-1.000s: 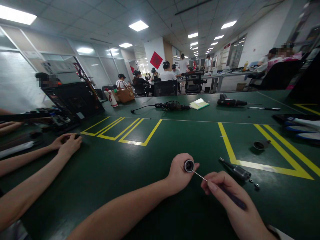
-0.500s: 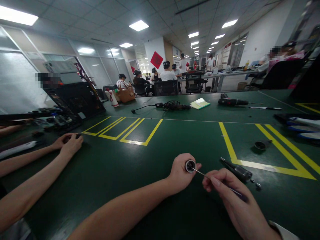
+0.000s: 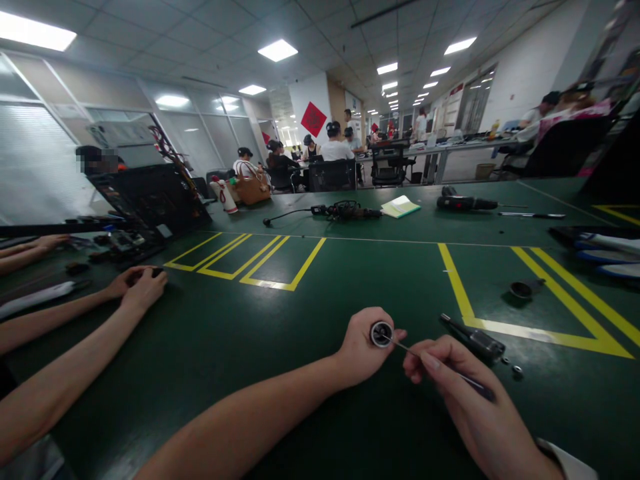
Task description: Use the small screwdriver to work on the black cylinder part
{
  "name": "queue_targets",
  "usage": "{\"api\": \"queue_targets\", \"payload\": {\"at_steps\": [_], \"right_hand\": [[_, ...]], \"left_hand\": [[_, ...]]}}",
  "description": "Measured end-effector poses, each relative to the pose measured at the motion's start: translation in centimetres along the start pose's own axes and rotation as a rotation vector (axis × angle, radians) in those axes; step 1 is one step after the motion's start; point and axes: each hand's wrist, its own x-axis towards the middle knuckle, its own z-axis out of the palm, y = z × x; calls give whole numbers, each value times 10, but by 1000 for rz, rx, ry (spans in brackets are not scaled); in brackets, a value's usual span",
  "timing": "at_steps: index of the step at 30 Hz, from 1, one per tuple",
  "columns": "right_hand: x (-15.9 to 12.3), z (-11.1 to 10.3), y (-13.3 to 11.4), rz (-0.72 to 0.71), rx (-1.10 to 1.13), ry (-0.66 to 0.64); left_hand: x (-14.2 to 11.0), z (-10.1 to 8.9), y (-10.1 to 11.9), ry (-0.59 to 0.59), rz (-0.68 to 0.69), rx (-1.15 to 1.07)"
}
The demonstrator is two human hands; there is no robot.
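Observation:
My left hand [image 3: 363, 350] is closed around a dark cylindrical part [image 3: 382, 334]; its open round end, with a light metal rim, faces me. Pinched in my right hand [image 3: 463, 387] is a thin screwdriver [image 3: 407, 349] with a dark handle, its shaft pointing into that opening. The tip is hidden inside the cylinder. Just beyond my right hand lies a black tapered tool part [image 3: 475, 340] with a narrow metal end. Two small metal rings [image 3: 517, 371] sit beside it. Farther right, a dark round cup-shaped part [image 3: 523, 288] rests on the green table [image 3: 270, 333].
Yellow tape [image 3: 545, 333] marks rectangles on the table. Toward the back are a black corded tool [image 3: 345, 211], a notepad [image 3: 401, 207], a power drill [image 3: 465, 202] and a pen [image 3: 533, 215]. A co-worker's hands [image 3: 137, 287] hold a small dark thing at left.
The cylinder's open end has turned or shifted slightly to the right, with the screwdriver shaft still in it. Both hands stay nearly in place. At far left another person's hand has come further into view.

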Motion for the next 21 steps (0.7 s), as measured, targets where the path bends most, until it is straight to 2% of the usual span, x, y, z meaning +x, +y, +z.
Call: {"api": "queue_targets", "payload": {"at_steps": [5,8,16,18,21], "right_hand": [[-3,0,2,-7,-75,26],[-4,0,2,-13,-101,13],[0,7,-9,48,99,27],[1,8,-9,61,128,33],[1,5,-6,37,45,49]], "left_hand": [[1,0,-2,69,-31,192],[1,-1,-2,64,-19,261],[-1,1,0,-9,17,-19],[-1,1,0,-14,22,-38],[0,1,-1,-6,9,37]]}}
